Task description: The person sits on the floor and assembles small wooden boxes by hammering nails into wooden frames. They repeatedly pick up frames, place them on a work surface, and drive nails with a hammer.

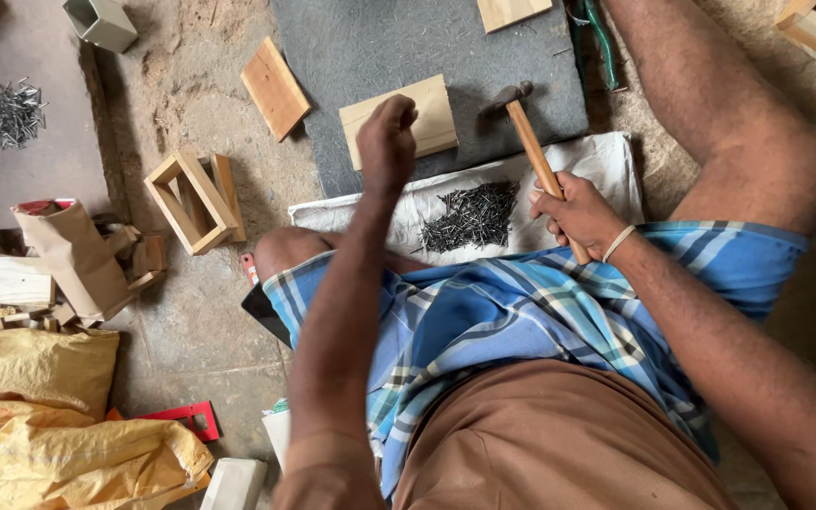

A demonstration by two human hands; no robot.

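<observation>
The person sits on the sandy floor (191, 85) with a dark grey mat (380, 38) spread ahead of the knees. The left hand (386, 142) is curled shut, fingertips pinched together over the near edge of a pale rectangular wooden block (422, 109) that lies flat on the mat; whether a nail sits between the fingers cannot be told — it is too small to see. The right hand (583, 212) is wrapped tight around the lower end of a wooden-handled hammer (535, 156), whose handle runs up and away to the left, so the dark steel head hovers just beside the block's right end. The block's long axis lies across the view, left to right, and the left hand is the nearer one, touching or almost touching it. Between the two hands, closer to the body, a heap of small dark nails (469, 217) rests on a white cloth (606, 161). An open wooden frame (191, 198) and a loose flat board (274, 87) lie off to the left.
</observation>
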